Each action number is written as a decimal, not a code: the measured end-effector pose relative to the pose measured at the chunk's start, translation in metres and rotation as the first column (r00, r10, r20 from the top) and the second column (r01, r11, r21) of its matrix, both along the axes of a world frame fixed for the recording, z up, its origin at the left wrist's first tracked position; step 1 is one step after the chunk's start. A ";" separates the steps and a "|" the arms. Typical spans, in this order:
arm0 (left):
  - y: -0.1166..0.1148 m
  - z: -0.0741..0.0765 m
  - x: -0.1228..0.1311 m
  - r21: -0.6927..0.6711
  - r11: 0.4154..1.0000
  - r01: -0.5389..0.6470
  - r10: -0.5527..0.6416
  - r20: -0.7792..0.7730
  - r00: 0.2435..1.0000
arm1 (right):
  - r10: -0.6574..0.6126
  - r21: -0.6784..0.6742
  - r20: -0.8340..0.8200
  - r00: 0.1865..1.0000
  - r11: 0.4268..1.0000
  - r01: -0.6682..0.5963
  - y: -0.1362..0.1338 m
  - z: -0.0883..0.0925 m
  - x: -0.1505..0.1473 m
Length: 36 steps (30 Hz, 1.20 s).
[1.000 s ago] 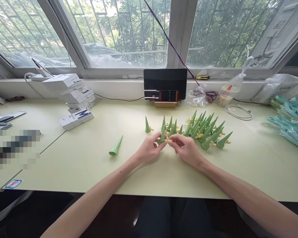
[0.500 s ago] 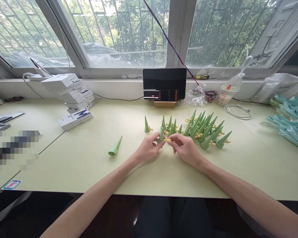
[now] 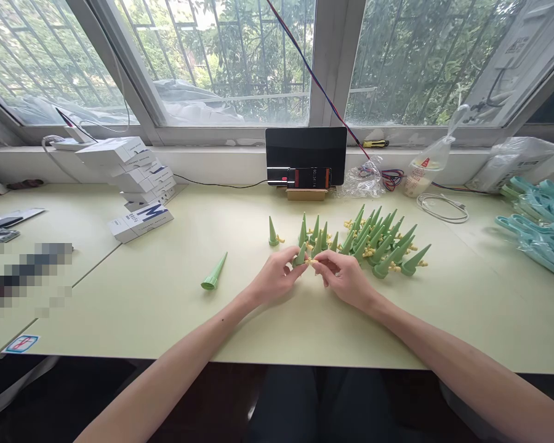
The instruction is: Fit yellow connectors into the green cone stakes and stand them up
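Observation:
Between finger and thumb, my left hand (image 3: 277, 272) grips a green plastic cone (image 3: 300, 257), its tip pointing up and slightly right. My right hand (image 3: 344, 274) pinches a small yellow valve-like piece (image 3: 311, 261) that meets the cone's right side; whether the two are joined I cannot tell. Just behind and right of my hands stands a cluster of green cones (image 3: 388, 246) with yellow pieces on their sides. One more cone with a yellow piece (image 3: 272, 234) stands apart behind my left hand. To the left, a plain green cone (image 3: 215, 272) lies on its side.
White boxes (image 3: 141, 221) are stacked at the back left. A phone (image 3: 310, 178) leans on a black panel (image 3: 305, 146) by the window. A bagged cup (image 3: 423, 172), a coiled white cable (image 3: 443, 208) and wrapped teal items (image 3: 540, 227) lie to the right. The table's front edge (image 3: 314, 364) runs below my forearms.
The held cone has tilted slightly to the right in my left hand. Both hands stay almost in place, and the other cones have not moved.

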State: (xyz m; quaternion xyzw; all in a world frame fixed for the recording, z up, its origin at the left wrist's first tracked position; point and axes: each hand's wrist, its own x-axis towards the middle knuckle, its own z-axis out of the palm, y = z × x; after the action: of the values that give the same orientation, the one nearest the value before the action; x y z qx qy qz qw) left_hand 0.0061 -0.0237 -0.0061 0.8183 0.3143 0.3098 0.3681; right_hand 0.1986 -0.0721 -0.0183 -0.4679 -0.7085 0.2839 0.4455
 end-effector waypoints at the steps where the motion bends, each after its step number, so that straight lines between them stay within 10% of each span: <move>1: 0.000 0.000 0.000 0.003 1.000 0.003 -0.003 0.003 1.000 | -0.001 0.000 0.007 1.000 1.000 0.001 0.000 0.000 0.000; 36: 0.000 0.000 0.000 -0.014 1.000 0.013 -0.013 -0.013 1.000 | 0.042 -0.021 0.068 0.997 0.999 -0.040 0.001 0.001 0.001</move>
State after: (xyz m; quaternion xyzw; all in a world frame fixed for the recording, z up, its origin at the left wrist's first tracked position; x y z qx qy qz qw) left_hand 0.0057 -0.0241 -0.0060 0.8199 0.3134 0.2997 0.3737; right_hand 0.1997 -0.0710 -0.0171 -0.4671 -0.7298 0.2840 0.4105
